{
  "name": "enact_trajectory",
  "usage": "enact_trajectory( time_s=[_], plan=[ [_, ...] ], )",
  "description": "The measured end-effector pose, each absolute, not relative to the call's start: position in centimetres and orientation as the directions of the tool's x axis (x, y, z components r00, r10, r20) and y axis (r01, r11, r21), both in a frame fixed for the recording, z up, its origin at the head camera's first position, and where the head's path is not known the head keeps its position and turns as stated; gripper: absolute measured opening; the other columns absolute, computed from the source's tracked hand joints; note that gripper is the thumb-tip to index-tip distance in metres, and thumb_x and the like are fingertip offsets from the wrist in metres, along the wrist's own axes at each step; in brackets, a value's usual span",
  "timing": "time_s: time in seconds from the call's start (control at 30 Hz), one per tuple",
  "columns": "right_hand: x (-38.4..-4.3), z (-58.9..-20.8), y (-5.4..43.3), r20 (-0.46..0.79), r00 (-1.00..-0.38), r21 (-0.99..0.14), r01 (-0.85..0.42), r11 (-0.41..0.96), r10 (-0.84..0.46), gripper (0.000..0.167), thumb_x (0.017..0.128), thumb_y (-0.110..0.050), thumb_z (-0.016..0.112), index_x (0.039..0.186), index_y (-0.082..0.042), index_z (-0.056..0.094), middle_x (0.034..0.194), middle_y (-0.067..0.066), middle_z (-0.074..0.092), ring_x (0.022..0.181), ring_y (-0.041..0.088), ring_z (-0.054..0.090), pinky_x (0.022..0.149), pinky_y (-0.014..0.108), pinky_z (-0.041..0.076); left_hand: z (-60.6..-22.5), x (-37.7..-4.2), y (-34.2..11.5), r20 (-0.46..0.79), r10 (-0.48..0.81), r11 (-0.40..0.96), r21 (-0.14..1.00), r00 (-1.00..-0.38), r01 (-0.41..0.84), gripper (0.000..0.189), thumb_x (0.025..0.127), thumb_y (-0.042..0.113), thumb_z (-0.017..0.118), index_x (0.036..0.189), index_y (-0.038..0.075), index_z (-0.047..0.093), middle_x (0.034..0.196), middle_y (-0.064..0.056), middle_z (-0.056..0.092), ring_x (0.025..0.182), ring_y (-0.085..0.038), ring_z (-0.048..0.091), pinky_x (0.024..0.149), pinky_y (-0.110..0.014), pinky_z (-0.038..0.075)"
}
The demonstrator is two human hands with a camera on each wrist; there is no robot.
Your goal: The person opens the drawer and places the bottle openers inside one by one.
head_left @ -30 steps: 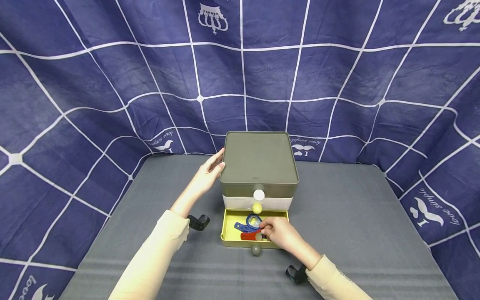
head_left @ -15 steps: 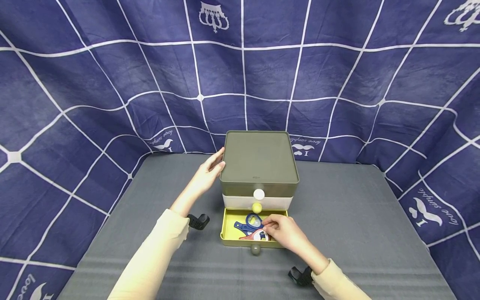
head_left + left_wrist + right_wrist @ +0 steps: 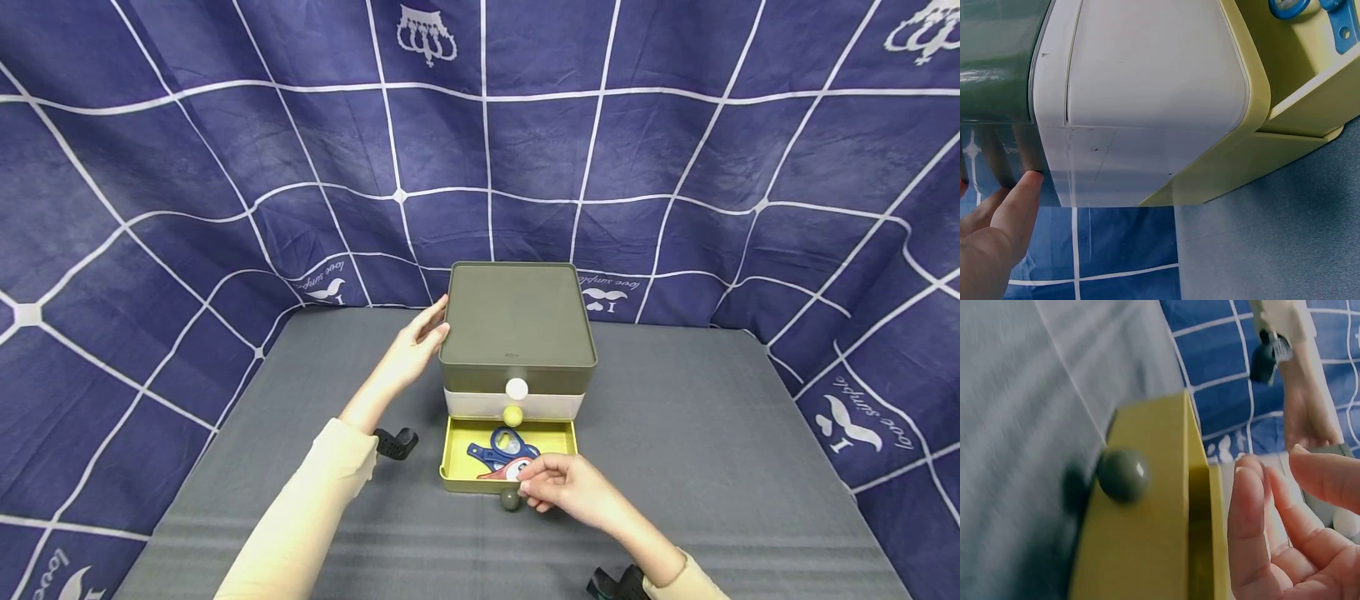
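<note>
A small chest of drawers [image 3: 517, 312] with a dark green top stands mid-table, its yellow bottom drawer [image 3: 461, 446] pulled out. Inside lie blue plastic pieces [image 3: 491, 456], one of them ring-shaped, and a red-and-white piece [image 3: 498, 473]. My left hand [image 3: 415, 347] rests its straight fingers against the chest's left side; the left wrist view shows its fingertips [image 3: 1030, 181] on the green upper part. My right hand [image 3: 562, 487] hovers at the drawer's front beside the grey-green round knob [image 3: 1124, 476], fingers loosely bent, with nothing between thumb and fingers.
Above the pulled-out drawer, the chest has a white knob [image 3: 517, 389] and a yellow knob [image 3: 513, 415]. Grey cloth [image 3: 720, 467] covers the table. A blue curtain [image 3: 540, 150] with white lines hangs behind and at both sides. Black wrist-worn devices [image 3: 397, 443] sit at both forearms.
My right hand has let go of the red piece, which now lies turned over in the drawer, and has drawn back toward the front knob. The left hand stays put.
</note>
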State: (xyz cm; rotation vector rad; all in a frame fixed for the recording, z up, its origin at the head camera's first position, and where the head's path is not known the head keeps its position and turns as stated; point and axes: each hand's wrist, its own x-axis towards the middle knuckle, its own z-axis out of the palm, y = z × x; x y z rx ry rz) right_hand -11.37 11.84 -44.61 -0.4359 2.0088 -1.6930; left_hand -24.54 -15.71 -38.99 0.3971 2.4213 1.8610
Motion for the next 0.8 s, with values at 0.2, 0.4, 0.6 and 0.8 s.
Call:
enact_trajectory(
  time_s=[0.2,0.4,0.6,0.8],
  plan=[
    [-9.3,-46.2,11.3,-0.213,-0.781,-0.977,0.169,0.129,-0.587,0.032,0.094,-0.006,0.063,0.107,0.023,0.057,0.090,0.029,0.070,0.070,0.005,0.066,0.063,0.017,0.058,-39.1,-24.5,-15.8,0.107,0.240,0.231,0.959,-0.965,0.164,0.053,0.106,0.015,0.044,0.156,0.011,0.029,0.158,-0.020,0.032,0.143,-0.035,0.037,0.113,-0.052,0.038],
    [-8.3,-48.6,10.8,-0.308,-0.770,-0.947,0.303,0.105,-0.558,0.037,0.097,-0.015,0.062,0.106,0.020,0.059,0.085,0.015,0.074,0.068,0.005,0.067,0.062,0.019,0.058,-39.0,-24.4,-15.7,0.105,0.239,0.239,0.957,-0.965,0.163,0.052,0.106,0.015,0.044,0.156,0.011,0.029,0.158,-0.020,0.032,0.143,-0.035,0.037,0.113,-0.053,0.038],
    [-8.0,-50.6,10.1,-0.371,-0.767,-0.914,0.400,0.063,-0.524,0.035,0.099,-0.019,0.058,0.109,0.014,0.060,0.083,0.006,0.073,0.068,0.006,0.068,0.063,0.019,0.059,-39.0,-24.4,-15.7,0.104,0.243,0.236,0.958,-0.964,0.163,0.052,0.106,0.015,0.044,0.156,0.011,0.029,0.158,-0.020,0.031,0.144,-0.035,0.036,0.113,-0.053,0.038],
    [-8.1,-51.5,9.5,-0.394,-0.778,-0.893,0.449,0.005,-0.489,0.031,0.102,-0.023,0.052,0.103,0.007,0.060,0.084,0.005,0.073,0.069,0.006,0.069,0.067,0.021,0.060,-38.9,-24.5,-15.7,0.110,0.249,0.229,0.959,-0.962,0.169,0.053,0.106,0.014,0.044,0.156,0.010,0.028,0.159,-0.020,0.031,0.145,-0.035,0.035,0.114,-0.053,0.037]
  ],
)
